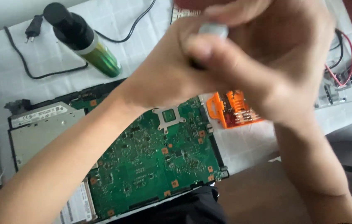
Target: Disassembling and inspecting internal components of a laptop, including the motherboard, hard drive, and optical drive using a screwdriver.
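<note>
Both my hands are raised close to the camera and blurred. My left hand (172, 74) and my right hand (275, 54) are clasped together around a small tool with a silver end (213, 29) and a dark part below it; most of the tool is hidden by my fingers. Below my hands lies an opened laptop base with its green circuit board (155, 153) exposed, a grey optical drive (39, 132) at its left and a drive with a white label (76, 207) at the near edge.
An orange case of screwdriver bits (230, 110) sits right of the board. A black and green bottle-shaped object (84, 39) and a black power cord (22, 54) lie at the back left. Red and black wires (342, 62) are at the right. White cloth (1, 83) covers the table.
</note>
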